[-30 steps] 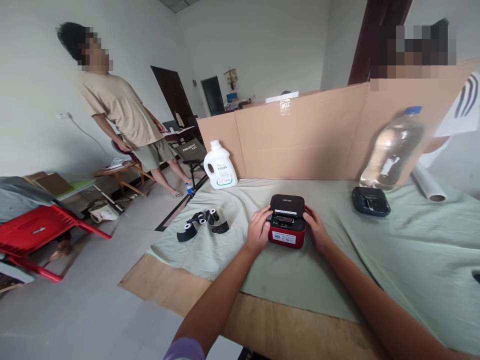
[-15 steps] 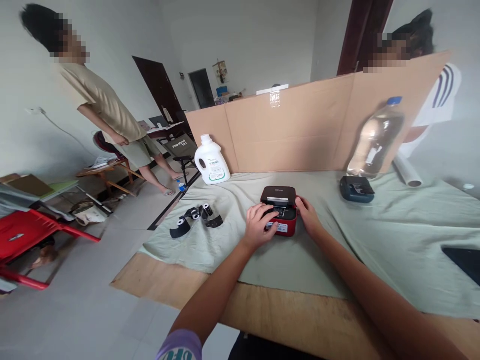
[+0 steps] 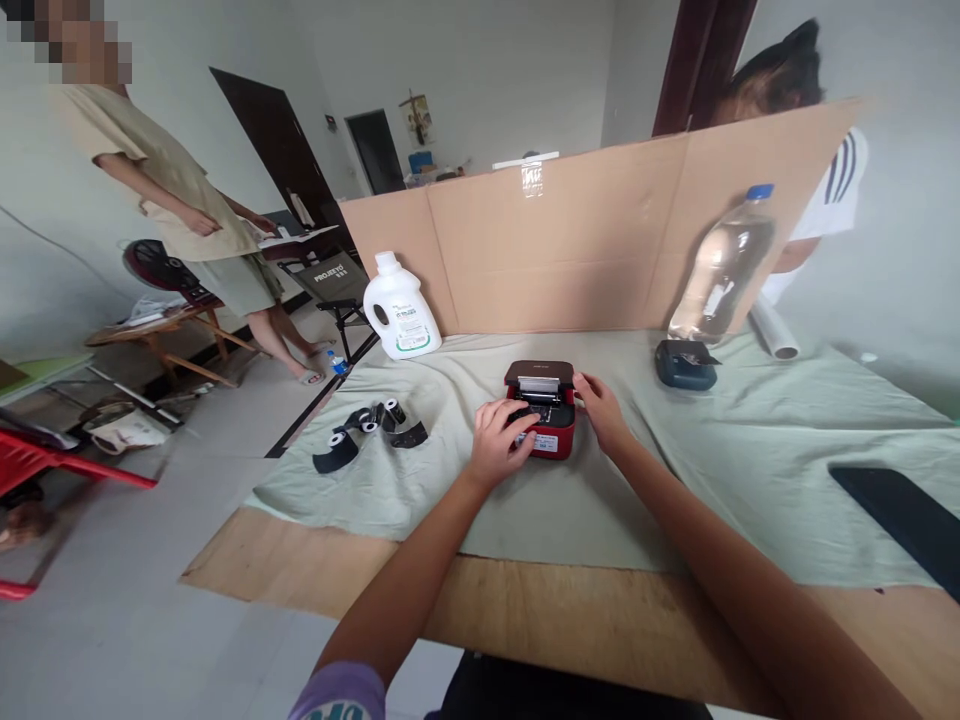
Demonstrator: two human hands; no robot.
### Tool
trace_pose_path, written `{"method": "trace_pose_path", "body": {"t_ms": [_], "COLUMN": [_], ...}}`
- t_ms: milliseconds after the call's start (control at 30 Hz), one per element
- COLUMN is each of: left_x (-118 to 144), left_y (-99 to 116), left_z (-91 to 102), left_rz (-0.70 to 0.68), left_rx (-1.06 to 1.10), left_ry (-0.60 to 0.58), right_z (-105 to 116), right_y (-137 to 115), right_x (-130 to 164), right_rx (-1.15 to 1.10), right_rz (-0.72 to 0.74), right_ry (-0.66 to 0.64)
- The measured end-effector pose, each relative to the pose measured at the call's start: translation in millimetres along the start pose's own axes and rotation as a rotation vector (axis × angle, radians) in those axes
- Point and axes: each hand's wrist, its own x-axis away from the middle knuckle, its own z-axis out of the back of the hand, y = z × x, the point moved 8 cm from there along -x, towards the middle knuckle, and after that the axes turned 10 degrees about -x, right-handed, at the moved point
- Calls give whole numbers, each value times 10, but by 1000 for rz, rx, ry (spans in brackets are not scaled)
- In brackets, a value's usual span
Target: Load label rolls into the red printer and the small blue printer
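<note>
A small red label printer [image 3: 551,432] with a black lid stands on the pale green cloth [image 3: 675,470] in the middle of the table. Its lid is tipped up at the back. My left hand [image 3: 496,440] lies over the printer's front left, fingers curled onto its top opening. My right hand [image 3: 602,412] rests against its right side. Several black label rolls [image 3: 367,432] lie on the cloth to the left, apart from both hands.
A white detergent jug [image 3: 397,308] stands at the back left, a clear water bottle [image 3: 724,268] and a dark blue printer [image 3: 684,364] at the back right. A cardboard screen [image 3: 570,240] lines the far edge. One person stands at left, another sits behind the screen.
My left hand has slid from the printer's left side onto its top. The lid now stands slightly raised. The camera has swung right and pulled back.
</note>
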Motion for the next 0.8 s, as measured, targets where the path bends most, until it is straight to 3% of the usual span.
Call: {"method": "trace_pose_path", "body": {"t_ms": [133, 433, 800], "left_x": [-7, -20, 23], "left_y": [-35, -284, -330], "left_z": [6, 6, -85], "left_rz": [-9, 123, 210], "left_rx": [0, 89, 245], "left_ry": [-16, -47, -37], "right_z": [22, -48, -107], "right_y": [-30, 159, 154], "right_x": [6, 70, 68], "right_rx": [21, -61, -129], "right_rz": [-30, -136, -105], "right_ry": [-20, -111, -136]}}
